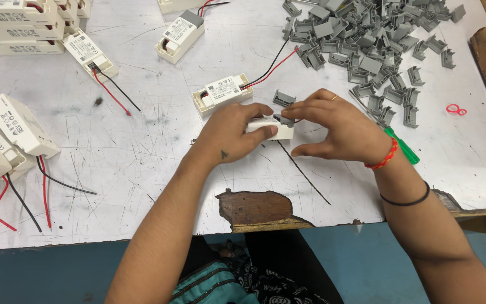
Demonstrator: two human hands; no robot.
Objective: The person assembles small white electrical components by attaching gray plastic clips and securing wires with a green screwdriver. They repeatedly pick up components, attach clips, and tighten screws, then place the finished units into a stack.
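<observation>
White box point(269, 129) (grey clip point(283, 119) on top) between left hand point(233, 132) and right hand point(336, 125).

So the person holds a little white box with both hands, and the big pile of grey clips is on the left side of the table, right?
Not quite. The head view shows the pile of grey clips at the table's upper right. The rest is right: left hand and right hand hold the small white box.

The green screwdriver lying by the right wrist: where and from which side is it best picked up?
Probably by the green handle, the only part showing; the rest is hidden under the right hand. It lies flat and diagonal on the white table, its lower right end bare. Come from above at that end, fingers across its width, clear of the grey clip pile.
</observation>
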